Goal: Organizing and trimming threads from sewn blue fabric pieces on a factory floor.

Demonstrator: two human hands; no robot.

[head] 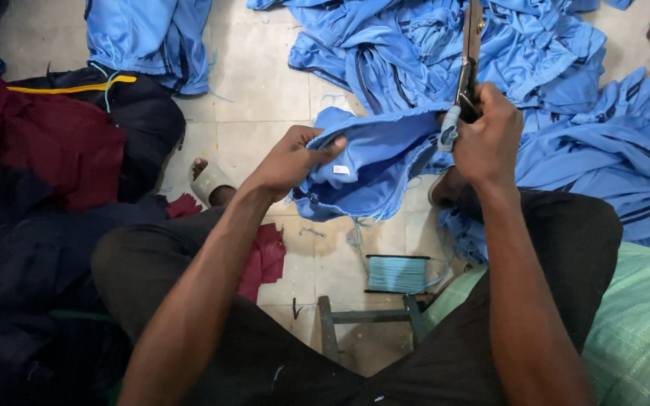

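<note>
My left hand (pixel 295 158) pinches the edge of a bright blue garment (pixel 374 162), holding it up over the tiled floor. A small white tag shows on the cloth just right of my thumb. My right hand (pixel 487 139) grips a pair of large scissors (pixel 469 64), blades pointing away from me, at the garment's upper right edge. The handles are hidden inside my fist. A loose blue cord hangs below the garment.
A heap of blue garments (pixel 566 98) covers the floor ahead and right. Dark maroon and navy clothes (pixel 54 150) pile up at left. A spool of pale blue thread (pixel 396 274) lies by a metal stool frame (pixel 370 319). A green sack (pixel 641 323) sits at right.
</note>
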